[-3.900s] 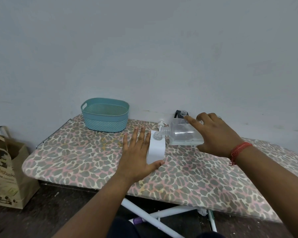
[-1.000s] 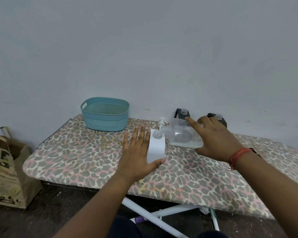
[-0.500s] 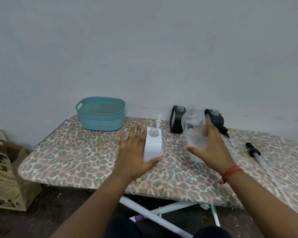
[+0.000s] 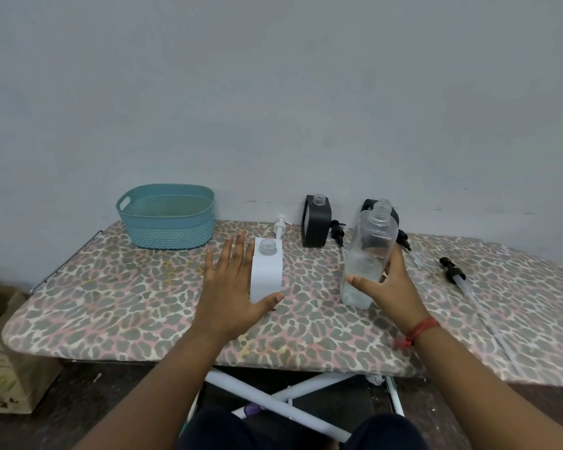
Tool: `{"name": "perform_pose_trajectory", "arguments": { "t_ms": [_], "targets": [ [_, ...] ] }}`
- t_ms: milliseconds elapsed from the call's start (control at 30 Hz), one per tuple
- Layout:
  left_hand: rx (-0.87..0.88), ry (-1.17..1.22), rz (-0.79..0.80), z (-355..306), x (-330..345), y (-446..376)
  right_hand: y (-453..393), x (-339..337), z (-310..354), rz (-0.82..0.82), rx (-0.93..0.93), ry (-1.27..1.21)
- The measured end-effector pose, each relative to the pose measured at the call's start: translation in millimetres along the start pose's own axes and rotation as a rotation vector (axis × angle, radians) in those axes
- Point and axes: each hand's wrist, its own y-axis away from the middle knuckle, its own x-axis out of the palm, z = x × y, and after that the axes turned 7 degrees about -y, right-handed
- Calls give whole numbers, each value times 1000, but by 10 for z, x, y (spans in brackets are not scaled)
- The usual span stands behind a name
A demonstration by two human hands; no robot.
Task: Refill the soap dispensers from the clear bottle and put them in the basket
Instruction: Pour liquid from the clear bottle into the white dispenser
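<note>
Clear bottle [image 4: 369, 254]: upright near the middle of the ironing board [image 4: 111, 306], toward its front edge, base about on the cover, cap off. Held low by the right hand [image 4: 389, 287], fingers [image 4: 394, 258] wrapped round the far side, thumb across the front. Thin see-through plastic, only a shallow pool of liquid at the bottom, so probably light and a little squashy; best gripped around the lower half, gently, to avoid buckling the walls or squirting. Possibly slick if soap has run down the outside, though not visible.

White soap dispenser [image 4: 267, 271]: standing left of the bottle, neck open, pump off. Steadied by the left hand [image 4: 231, 287], flat against its left face, fingers straight and together, thumb hooked at the front bottom corner. Rigid, boxy, flat-sided, easy to pinch across the two broad faces; heavier if filled, level not visible through the opaque wall.

White pump [image 4: 279, 226] lying just behind it. Two black dispensers [image 4: 316, 227] near the back edge, also uncapped. Teal basket [image 4: 166, 219] at the back left corner, well apart from both hands.
</note>
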Motion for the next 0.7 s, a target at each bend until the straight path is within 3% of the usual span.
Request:
{"name": "perform_pose_trajectory", "arguments": {
  "t_ms": [433, 567, 700],
  "targets": [
    [-7, -1, 15, 18, 16, -5, 61, -96, -27, 172, 56, -55],
    [-3, 4, 19, 21, 8, 2, 269, -76, -22, -99, 27, -34],
    [-2, -14, 31, 19, 3, -2, 589, 113, 121, -405, -250, 90]
  ]
}}
